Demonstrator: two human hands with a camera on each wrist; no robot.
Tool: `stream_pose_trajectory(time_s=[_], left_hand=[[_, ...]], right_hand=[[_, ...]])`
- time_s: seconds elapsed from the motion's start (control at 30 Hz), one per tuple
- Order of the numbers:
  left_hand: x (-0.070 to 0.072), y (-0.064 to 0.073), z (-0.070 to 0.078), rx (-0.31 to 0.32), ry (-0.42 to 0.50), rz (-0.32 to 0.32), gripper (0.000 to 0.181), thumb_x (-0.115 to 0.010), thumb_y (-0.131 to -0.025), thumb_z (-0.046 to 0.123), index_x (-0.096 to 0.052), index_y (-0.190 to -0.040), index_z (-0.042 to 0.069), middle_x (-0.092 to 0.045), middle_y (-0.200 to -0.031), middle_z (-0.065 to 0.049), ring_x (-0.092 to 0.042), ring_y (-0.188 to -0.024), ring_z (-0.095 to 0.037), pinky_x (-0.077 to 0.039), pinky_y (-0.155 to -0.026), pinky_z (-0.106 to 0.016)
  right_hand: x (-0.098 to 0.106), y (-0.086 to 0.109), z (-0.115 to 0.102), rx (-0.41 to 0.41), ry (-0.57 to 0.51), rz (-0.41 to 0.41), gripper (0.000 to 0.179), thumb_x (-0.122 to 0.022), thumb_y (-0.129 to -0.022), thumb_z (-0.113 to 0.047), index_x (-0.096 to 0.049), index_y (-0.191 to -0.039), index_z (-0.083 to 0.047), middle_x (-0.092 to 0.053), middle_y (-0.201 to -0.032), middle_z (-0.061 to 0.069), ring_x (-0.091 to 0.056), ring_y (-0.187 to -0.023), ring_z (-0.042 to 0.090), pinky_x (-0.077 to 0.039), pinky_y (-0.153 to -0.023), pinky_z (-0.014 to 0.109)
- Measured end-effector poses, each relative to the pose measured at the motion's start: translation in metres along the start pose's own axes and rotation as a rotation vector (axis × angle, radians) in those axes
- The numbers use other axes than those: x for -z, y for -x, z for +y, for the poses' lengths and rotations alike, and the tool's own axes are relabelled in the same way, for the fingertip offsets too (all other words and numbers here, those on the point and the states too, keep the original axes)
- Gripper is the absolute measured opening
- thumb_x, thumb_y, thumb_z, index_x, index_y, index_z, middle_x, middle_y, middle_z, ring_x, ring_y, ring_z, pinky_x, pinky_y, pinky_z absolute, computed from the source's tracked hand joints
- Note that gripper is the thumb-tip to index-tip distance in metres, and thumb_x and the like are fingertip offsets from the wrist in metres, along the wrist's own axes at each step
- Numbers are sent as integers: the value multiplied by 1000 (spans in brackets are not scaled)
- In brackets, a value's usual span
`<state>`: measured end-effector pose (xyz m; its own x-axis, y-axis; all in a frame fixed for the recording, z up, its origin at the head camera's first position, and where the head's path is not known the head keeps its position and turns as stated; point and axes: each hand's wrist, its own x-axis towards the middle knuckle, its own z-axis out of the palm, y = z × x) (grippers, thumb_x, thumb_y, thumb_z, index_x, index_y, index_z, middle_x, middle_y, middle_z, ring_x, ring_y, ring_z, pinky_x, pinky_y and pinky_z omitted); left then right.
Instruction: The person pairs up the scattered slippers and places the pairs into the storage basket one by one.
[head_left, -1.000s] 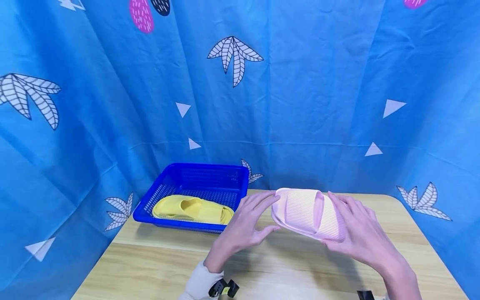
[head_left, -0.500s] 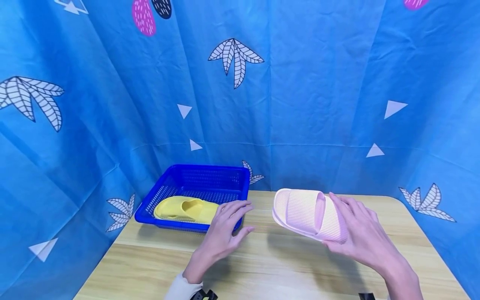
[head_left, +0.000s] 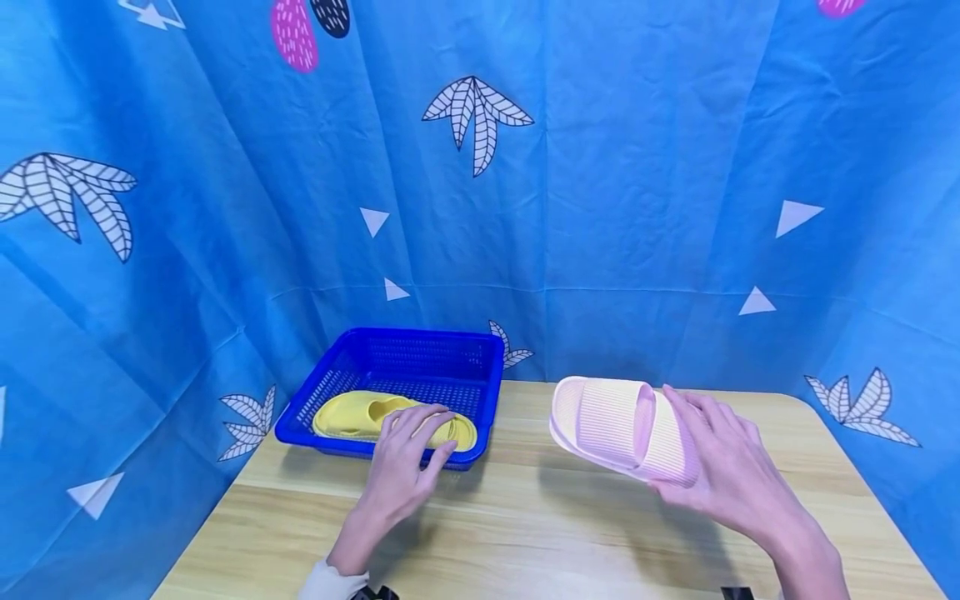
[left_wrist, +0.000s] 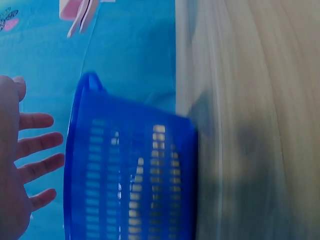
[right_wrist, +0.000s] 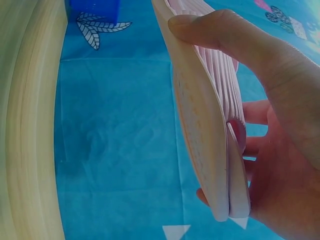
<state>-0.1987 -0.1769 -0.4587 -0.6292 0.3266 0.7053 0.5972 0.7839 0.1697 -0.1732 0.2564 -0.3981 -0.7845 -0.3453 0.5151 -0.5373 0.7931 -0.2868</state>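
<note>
My right hand [head_left: 738,467] holds a pair of pink ribbed slippers [head_left: 607,425] above the table, one tucked into the other. In the right wrist view the thumb lies along the pale sole edge [right_wrist: 197,95] while other fingers wrap behind. My left hand [head_left: 401,471] is at the front rim of a blue plastic basket [head_left: 427,346], fingers spread and holding nothing. Yellow slippers [head_left: 348,412] lie inside that basket, partly hidden by the left hand. The left wrist view shows the slotted basket wall [left_wrist: 105,170] beside the outstretched fingers [left_wrist: 42,145].
A light wood-grain table [head_left: 517,533] carries the basket at its back left. Blue patterned cloth [head_left: 630,208] hangs behind and along both sides. The pink slippers cast a shadow on the wood to the right of the basket.
My left hand has come away from the pink slippers and moved left to the basket's front rim. The right hand keeps holding the pink pair in nearly the same spot.
</note>
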Motion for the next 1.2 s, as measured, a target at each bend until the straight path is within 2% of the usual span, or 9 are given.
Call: stream_pose_trajectory(time_s=[0.33,0.7,0.93,1.2], left_hand=[[19,18,-36,38,-44,86,31,-59,-100,31,-74,-114,7,-69,-123,-10,-61,-116,-32,-38,-101,-54],[35,41,-68,119,-104,72,26,-58,-100,26,-74,-109,8,-68,-118,-12,-59,-115,-35,-34,-100,-57],[37,54,-84,179,-113,75,17,-59,-100,21,-73,-101,10,-68,-109,-9,-59,-109,-36,-32,-100,-61],[37,63,-96,185,-182,38,19,-58,-101,21,-73,-95,11,-68,-100,-8,-60,-102,-36,-33,-100,-64]], right_hand=[[-4,0,-2,6,-12,2,118,-99,-55,-39,-43,-155,-10,-55,-131,13,-50,-116,33,-36,-86,55],[-9,-1,-2,15,-5,-2,118,-99,-54,-40,-44,-154,-9,-56,-130,15,-51,-115,35,-37,-86,57],[-12,-3,-2,23,-2,-10,117,-98,-54,-41,-45,-153,-10,-56,-129,13,-51,-115,34,-37,-85,56],[-17,-5,-2,23,-33,-22,117,-98,-56,-41,-44,-154,-10,-56,-130,13,-51,-116,33,-36,-88,57]])
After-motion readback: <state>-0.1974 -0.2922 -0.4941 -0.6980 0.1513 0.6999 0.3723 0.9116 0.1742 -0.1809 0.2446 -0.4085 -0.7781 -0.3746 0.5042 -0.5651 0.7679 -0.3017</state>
